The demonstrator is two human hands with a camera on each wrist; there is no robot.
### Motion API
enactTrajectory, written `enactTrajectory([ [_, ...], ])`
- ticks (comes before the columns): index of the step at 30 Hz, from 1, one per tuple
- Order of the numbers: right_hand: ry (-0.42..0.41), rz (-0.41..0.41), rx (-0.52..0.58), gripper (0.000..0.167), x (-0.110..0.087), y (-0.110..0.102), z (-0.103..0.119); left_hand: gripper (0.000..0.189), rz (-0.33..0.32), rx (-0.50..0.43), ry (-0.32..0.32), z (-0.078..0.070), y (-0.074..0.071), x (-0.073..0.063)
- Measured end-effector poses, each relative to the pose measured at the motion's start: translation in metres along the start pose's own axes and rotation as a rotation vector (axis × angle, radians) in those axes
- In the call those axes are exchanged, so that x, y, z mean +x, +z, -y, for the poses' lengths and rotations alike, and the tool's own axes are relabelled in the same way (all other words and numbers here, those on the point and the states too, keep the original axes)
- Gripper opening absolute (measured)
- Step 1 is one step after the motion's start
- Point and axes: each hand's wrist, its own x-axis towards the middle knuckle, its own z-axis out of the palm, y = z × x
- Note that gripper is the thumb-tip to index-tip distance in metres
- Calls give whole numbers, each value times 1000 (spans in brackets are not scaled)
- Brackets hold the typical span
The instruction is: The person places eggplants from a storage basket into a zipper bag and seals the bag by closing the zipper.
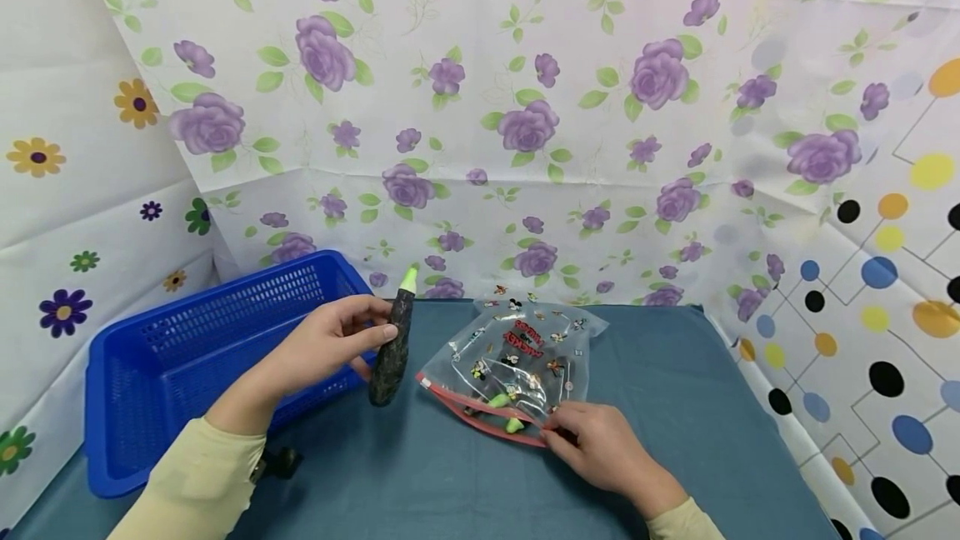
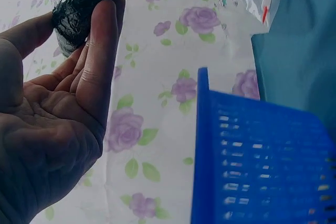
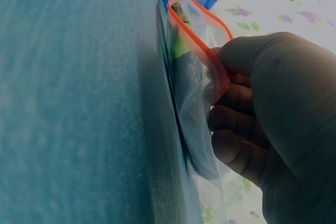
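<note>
The left hand is gripping a dark vegetable, its thumb pressing one side and its fingers curling against the other, with only the vegetable's thickness between them. The hand is holding it tilted above the table, just beside the blue basket, the bright green stem end pointing up. The vegetable's long, rounded body is showing a crinkled, glossy, almost black skin. The right hand is pinching the red zip edge of a clear plastic bag, thumb and fingers closing on the thin film. The bag is lying slack and creased, carrying small cartoon prints, and is enclosing a smooth, elongated second vegetable with a green collar. The basket's rigid walls are showing slotted perforations; a matte teal cloth is covering the table.
</note>
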Motion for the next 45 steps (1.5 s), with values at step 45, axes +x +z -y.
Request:
enactTrajectory([
  [45, 2, 6, 25, 14, -1, -2, -4, 46, 202, -260, -84, 49, 82, 13],
])
